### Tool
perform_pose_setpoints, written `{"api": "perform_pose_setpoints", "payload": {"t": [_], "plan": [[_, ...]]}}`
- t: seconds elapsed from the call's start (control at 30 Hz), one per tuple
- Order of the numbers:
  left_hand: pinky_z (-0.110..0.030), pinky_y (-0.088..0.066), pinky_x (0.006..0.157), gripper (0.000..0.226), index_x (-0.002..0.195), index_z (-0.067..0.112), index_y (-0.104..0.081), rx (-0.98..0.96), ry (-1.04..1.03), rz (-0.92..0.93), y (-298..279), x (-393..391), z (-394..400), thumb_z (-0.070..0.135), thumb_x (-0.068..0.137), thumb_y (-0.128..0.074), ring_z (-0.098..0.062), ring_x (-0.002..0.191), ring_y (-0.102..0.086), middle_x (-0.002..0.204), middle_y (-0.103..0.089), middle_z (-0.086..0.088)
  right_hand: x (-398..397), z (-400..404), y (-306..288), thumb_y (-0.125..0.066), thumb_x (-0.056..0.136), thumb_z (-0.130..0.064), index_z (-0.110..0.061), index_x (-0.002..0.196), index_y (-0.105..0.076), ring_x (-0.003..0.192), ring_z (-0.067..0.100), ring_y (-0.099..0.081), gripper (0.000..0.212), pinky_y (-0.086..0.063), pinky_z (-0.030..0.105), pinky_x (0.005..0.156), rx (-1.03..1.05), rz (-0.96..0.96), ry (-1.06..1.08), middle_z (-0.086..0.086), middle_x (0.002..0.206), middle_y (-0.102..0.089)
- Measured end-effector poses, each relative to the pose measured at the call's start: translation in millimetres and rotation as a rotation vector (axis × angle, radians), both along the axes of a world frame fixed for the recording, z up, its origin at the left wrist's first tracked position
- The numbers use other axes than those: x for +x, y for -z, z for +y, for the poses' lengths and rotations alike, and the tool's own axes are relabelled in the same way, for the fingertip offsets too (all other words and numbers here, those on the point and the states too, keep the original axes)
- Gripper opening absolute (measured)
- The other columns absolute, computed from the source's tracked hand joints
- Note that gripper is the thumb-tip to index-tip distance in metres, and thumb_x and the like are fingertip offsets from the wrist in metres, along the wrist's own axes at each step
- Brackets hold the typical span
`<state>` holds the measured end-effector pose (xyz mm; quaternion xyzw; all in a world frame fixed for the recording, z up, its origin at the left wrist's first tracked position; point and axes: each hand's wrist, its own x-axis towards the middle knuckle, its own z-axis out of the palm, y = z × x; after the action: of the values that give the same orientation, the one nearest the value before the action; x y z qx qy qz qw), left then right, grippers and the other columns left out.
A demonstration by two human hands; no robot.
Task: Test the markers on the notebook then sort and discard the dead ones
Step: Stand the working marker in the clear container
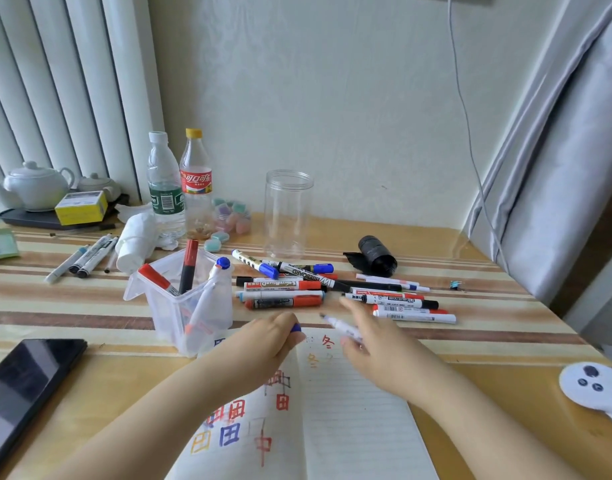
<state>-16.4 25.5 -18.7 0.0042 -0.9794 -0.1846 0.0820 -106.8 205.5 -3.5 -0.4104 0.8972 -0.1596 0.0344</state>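
From the head view, both hands hover over the far edge of an open notebook [335, 410] lying on the striped surface [470, 344]. The left hand [273, 336] is curled round a blue cap [296, 328]. The right hand [366, 336], slightly blurred, pinches an uncapped white marker [342, 329] with its tip pointing left toward the cap, the two a little apart. The pages carry red, blue and orange test characters. Beyond the hands lies a loose pile of markers [332, 289]. To the left stands a clear plastic bin [190, 306] holding several markers upright. An empty clear jar [288, 213] stands farther back.
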Motion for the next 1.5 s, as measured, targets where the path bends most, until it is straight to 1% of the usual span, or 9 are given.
{"api": "perform_pose_setpoints", "payload": {"t": [0.1,0.17,0.3,0.43,0.57,0.67,0.9,1.1,1.5], "plan": [[-0.019,-0.043,0.079,0.028,0.112,0.021,-0.043,0.017,-0.032,0.014,-1,-1,-4,0.040,0.096,-0.030,-0.007,0.091,-0.050,0.107,-0.048,0.007,-14,11,-9,-0.043,0.097,-0.021,-0.045,0.140,-0.012,0.070,0.009,-0.060,0.058,-0.046,0.024,0.062,-0.232,-0.263,0.079,-0.011,0.100,-0.064],[-0.019,-0.043,0.082,0.029,0.119,0.021,-0.040,0.029,-0.033,0.019,-1,-4,-2,0.037,0.096,-0.033,-0.007,0.095,-0.050,0.114,-0.046,0.006,-20,15,-9,-0.046,0.097,-0.012,-0.043,0.129,-0.029,0.071,0.008,-0.064,0.048,-0.047,0.022,0.067,-0.532,-0.458,0.096,-0.005,0.097,-0.071],[-0.017,-0.041,0.081,0.028,0.123,0.021,-0.041,0.017,0.008,0.034,2,-14,6,0.030,0.096,-0.041,-0.008,0.096,-0.049,0.120,-0.048,0.005,-22,16,-10,-0.043,0.098,-0.009,-0.016,0.107,-0.059,0.063,0.011,-0.062,0.020,-0.051,0.020,0.058,-1.019,-1.001,0.182,0.016,0.090,-0.071],[-0.015,-0.039,0.081,0.031,0.126,0.025,-0.045,0.026,0.035,0.058,10,-20,8,0.030,0.095,-0.045,-0.007,0.099,-0.048,0.121,-0.049,0.008,-20,16,-1,-0.032,0.095,0.003,0.001,0.113,-0.056,0.056,0.015,-0.063,0.030,-0.053,0.020,0.050,-1.155,-1.311,0.219,0.019,0.073,-0.066],[-0.011,-0.032,0.082,0.035,0.128,0.025,-0.049,0.009,0.076,0.131,21,-25,7,0.026,0.093,-0.049,-0.008,0.103,-0.044,0.118,-0.045,0.007,-15,10,14,-0.053,0.092,-0.015,-0.011,0.096,-0.056,0.049,0.013,-0.050,0.006,-0.041,0.021,0.045,-0.915,-1.090,0.226,0.008,0.061,-0.059],[-0.013,-0.029,0.084,0.038,0.130,0.023,-0.050,0.024,0.069,0.182,30,-27,6,0.022,0.092,-0.053,-0.008,0.102,-0.040,0.113,-0.042,0.005,-14,5,26,-0.045,0.095,-0.038,-0.016,0.097,-0.061,0.047,0.012,-0.044,0.027,-0.036,0.022,0.049,-0.769,-0.884,0.263,0.002,0.057,-0.055],[-0.007,-0.029,0.079,0.034,0.117,0.017,-0.058,0.154,0.020,0.242,50,-25,2,0.013,0.084,-0.062,-0.006,0.094,-0.044,0.102,-0.046,0.011,-9,-5,50,-0.060,0.089,-0.022,-0.013,0.070,-0.056,0.046,0.009,-0.043,0.022,-0.036,0.020,0.048,-0.728,-0.581,0.292,-0.001,0.048,-0.052],[-0.011,-0.032,0.073,0.022,0.095,0.017,-0.062,0.160,0.020,0.267,59,-27,-3,0.013,0.074,-0.065,-0.007,0.081,-0.045,0.090,-0.044,0.014,-13,-10,59,-0.063,0.084,-0.005,-0.010,0.063,-0.042,0.040,0.004,-0.031,0.029,-0.025,0.018,0.043,-0.730,-0.474,0.249,-0.012,0.040,-0.042],[-0.009,-0.027,0.069,0.019,0.089,0.018,-0.062,0.149,0.009,0.239,61,-29,-2,0.018,0.070,-0.063,-0.007,0.073,-0.042,0.084,-0.057,0.005,-12,-10,66,-0.062,0.078,-0.027,-0.021,0.059,-0.041,0.046,0.012,-0.038,0.029,-0.030,0.026,0.046,-0.663,-0.442,0.179,-0.009,0.046,-0.044]]}}
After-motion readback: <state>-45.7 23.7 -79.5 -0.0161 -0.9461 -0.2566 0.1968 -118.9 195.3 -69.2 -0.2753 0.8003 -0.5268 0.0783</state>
